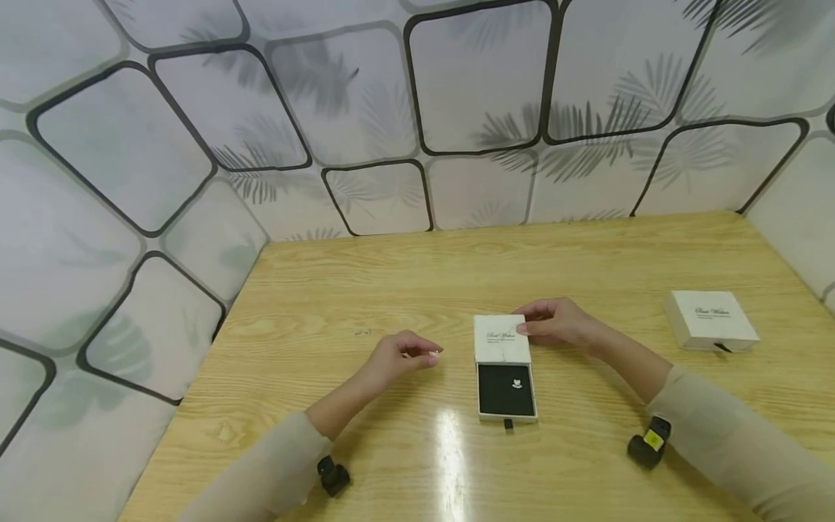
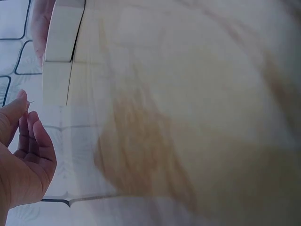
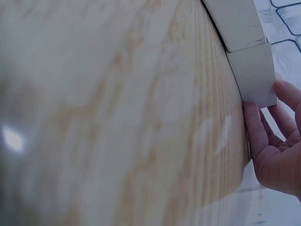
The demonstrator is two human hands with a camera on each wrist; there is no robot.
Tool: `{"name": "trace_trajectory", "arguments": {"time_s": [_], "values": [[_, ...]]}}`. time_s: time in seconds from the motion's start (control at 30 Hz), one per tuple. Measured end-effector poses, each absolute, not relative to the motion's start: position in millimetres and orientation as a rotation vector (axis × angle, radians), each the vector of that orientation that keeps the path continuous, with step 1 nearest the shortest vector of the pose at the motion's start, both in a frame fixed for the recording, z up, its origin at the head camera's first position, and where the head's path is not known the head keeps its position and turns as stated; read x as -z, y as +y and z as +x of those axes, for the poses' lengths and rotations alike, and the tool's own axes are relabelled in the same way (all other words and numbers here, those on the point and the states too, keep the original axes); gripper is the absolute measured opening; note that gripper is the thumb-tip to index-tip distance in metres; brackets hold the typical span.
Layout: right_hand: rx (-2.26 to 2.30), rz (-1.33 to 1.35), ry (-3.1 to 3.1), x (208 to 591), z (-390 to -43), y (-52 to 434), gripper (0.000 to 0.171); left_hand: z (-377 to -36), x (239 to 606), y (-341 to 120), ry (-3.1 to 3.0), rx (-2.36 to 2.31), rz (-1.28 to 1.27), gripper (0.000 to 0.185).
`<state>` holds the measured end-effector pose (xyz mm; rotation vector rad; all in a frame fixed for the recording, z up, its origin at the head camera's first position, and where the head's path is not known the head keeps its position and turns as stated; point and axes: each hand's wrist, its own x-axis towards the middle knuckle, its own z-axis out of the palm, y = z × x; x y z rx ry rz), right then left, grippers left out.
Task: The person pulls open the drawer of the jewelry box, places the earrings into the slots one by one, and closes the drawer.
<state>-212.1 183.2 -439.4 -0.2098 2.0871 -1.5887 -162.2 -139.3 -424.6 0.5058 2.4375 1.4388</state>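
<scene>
My left hand (image 1: 396,357) pinches a small silvery stud earring (image 1: 434,354) between thumb and fingertips; its thin pin (image 2: 31,101) sticks out in the left wrist view. To its right lies a white jewelry box (image 1: 501,338) lettered "Best Wishes", its drawer slid partly out toward me. A bear-shaped silvery stud (image 1: 517,384) sits on the black pad (image 1: 496,397) in the drawer. My right hand (image 1: 559,321) grips the far right end of the box sleeve, thumb on top and fingers along the side and back. In the right wrist view, fingertips meet the sleeve's end (image 3: 254,77).
Two tiny shiny pieces (image 1: 362,332) lie on the wooden table (image 1: 326,283) beyond my left hand. A second white box (image 1: 711,319), shut, with a black pull tab, stands at the right. Patterned cloth (image 1: 483,80) hangs behind the table's far edge.
</scene>
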Motion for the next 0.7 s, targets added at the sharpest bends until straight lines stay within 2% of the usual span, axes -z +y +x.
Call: {"name": "trace_trajectory", "arguments": {"time_s": [0.7], "values": [[1.593,-0.229,2.082,440,-212,184,0.052,-157,427,-100,2.415,-1.452,0.618,0.019]]}}
